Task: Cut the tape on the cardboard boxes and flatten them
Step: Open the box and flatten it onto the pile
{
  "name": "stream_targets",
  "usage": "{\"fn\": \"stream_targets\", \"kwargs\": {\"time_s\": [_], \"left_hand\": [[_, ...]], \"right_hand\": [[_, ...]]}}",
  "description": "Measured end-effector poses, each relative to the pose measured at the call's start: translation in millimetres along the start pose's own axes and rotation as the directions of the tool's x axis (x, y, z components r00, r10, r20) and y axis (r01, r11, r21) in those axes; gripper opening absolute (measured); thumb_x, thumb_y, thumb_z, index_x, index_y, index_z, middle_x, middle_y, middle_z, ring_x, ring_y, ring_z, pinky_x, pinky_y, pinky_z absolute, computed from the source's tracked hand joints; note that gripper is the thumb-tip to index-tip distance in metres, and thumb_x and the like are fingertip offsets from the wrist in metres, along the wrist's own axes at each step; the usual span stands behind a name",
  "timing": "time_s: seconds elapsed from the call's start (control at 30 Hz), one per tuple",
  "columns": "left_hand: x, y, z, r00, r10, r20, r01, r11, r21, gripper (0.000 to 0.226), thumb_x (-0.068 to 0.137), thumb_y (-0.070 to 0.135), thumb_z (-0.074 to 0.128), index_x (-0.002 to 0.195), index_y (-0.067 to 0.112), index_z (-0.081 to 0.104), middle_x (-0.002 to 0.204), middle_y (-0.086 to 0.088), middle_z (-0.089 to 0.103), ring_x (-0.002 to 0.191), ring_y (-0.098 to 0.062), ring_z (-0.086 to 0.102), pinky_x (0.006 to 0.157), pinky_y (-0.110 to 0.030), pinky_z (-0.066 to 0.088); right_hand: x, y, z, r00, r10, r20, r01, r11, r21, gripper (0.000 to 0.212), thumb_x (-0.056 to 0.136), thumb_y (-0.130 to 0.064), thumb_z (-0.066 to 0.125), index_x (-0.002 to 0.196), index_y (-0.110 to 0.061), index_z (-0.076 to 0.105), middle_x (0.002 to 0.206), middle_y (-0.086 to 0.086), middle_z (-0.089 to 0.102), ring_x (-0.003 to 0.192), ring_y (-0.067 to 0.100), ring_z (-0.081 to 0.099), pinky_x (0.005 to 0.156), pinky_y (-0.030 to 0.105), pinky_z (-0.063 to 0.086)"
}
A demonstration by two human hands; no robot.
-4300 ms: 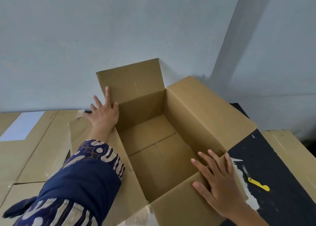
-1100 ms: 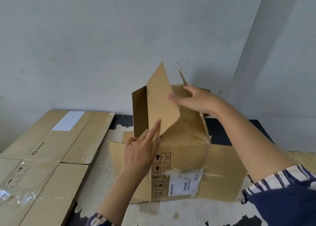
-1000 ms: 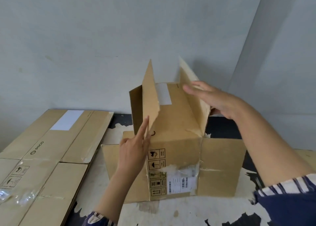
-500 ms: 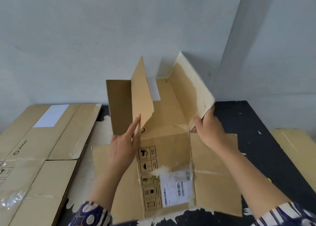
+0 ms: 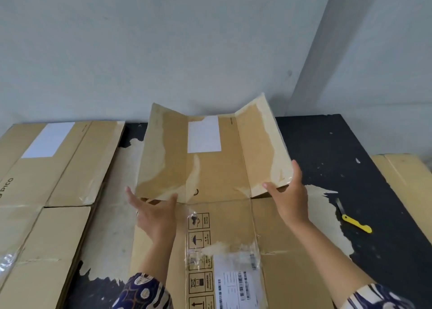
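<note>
Cardboard box (image 5: pixel 210 226) lies collapsed at centre frame on the black table (image 5: pixel 339 156), label side up, running from lower centre to the wall. Its two far flaps are not down yet: left flap (image 5: pixel 161 154) and right flap (image 5: pixel 264 149) both tilt up from their creases, forming a shallow trough around the middle panel with the white sticker (image 5: pixel 203 134).

Left hand (image 5: pixel 155 215): fingers spread and mostly straight, palm under the near edge of the left flap, thumb at its lower corner. Supporting, not gripping, as far as the view shows; the fingertips are partly hidden behind the card, so contact there is uncertain.

Right hand (image 5: pixel 287 198): pinches the near corner of the right flap, thumb on the inner face, fingers curled behind.

Judgement on the step: flattening is nearly done. To finish well, swing both flaps outward and down past their creases, then press along each fold line with flat palms, working from the near end toward the wall. Pressing only at the corners will likely let the card spring back.

Already flattened boxes (image 5: pixel 46 180) lie at left frame. Yellow cutter (image 5: pixel 356 223) rests at right, well apart from both hands; keep the right flap from landing on it.
</note>
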State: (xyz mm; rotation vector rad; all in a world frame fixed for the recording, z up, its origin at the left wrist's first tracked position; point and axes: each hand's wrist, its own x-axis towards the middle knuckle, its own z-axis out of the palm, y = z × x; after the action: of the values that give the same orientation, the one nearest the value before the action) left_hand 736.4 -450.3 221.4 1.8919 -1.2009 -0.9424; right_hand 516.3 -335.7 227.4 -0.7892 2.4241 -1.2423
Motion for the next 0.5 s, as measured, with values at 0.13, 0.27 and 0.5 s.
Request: {"fn": "stream_targets", "kwargs": {"time_s": [0.13, 0.27, 0.5], "left_hand": [[21.2, -32.7, 12.5, 0.992, -0.108, 0.066, 0.06, 0.859, 0.508, 0.091, 0.073, 0.049, 0.073, 0.146, 0.027, 0.023, 0.156, -0.01, 0.001, 0.142, -0.035, 0.006, 0.112, -0.056, 0.005], [29.4, -50.0, 18.2, 0.981, -0.086, 0.174, -0.041, 0.783, 0.621, 0.074, 0.081, 0.061, 0.055, 0.143, 0.032, 0.025, 0.156, -0.007, 0.003, 0.143, -0.032, -0.001, 0.11, -0.061, 0.002], [40.8, -38.4, 9.5, 0.978, -0.047, 0.206, -0.128, 0.644, 0.754, 0.071, 0.077, 0.068, 0.054, 0.138, 0.041, 0.029, 0.142, -0.011, 0.027, 0.127, -0.035, 0.029, 0.102, -0.047, 0.03]], "right_hand": [[10.3, 34.2, 14.5, 0.997, 0.041, 0.063, -0.016, 0.936, -0.351, 0.091, 0.081, -0.044, 0.066, 0.146, -0.008, 0.015, 0.15, 0.013, 0.025, 0.136, 0.029, 0.027, 0.105, 0.045, 0.03], [10.1, 64.1, 24.4, 0.958, 0.206, 0.199, -0.036, 0.776, -0.629, 0.085, 0.09, -0.063, 0.027, 0.148, -0.011, -0.007, 0.157, 0.009, -0.01, 0.144, 0.026, -0.006, 0.115, 0.045, 0.005], [11.9, 56.5, 28.0, 0.957, 0.264, 0.124, -0.111, 0.722, -0.683, 0.078, 0.088, -0.066, 0.028, 0.149, -0.021, 0.007, 0.153, 0.007, 0.01, 0.135, 0.031, 0.017, 0.104, 0.045, 0.024]]}}
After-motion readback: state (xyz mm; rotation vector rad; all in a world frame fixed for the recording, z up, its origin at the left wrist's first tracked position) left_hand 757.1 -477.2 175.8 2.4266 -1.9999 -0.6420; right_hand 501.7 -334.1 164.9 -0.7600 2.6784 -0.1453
